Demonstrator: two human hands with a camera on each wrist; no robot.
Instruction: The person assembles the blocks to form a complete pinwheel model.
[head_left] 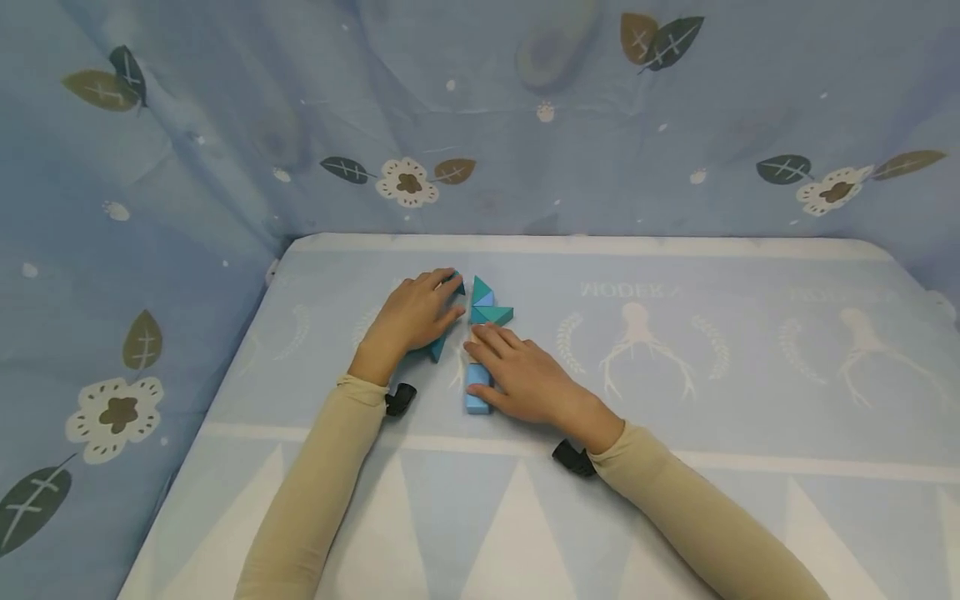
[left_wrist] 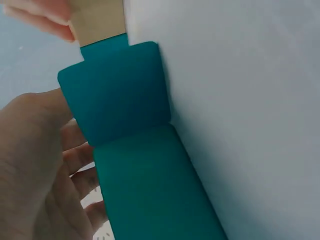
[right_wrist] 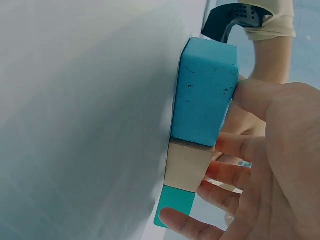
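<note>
My left hand reaches over teal triangular blocks, its fingers fairly straight. In the left wrist view, that hand lies along large teal block faces. My right hand lies along a row of blocks, fingers extended. Its thumb touches the light blue block at the near end. In the right wrist view, fingertips of the right hand touch the side of a plain wooden block, between the blue block and a teal one. The fingers partly cover the row.
Green and blue triangular blocks lie at the row's far end, beside another green triangle. A patterned cloth covers the table. Blue printed fabric hangs behind and at the left. Black wrist devices sit below both wrists.
</note>
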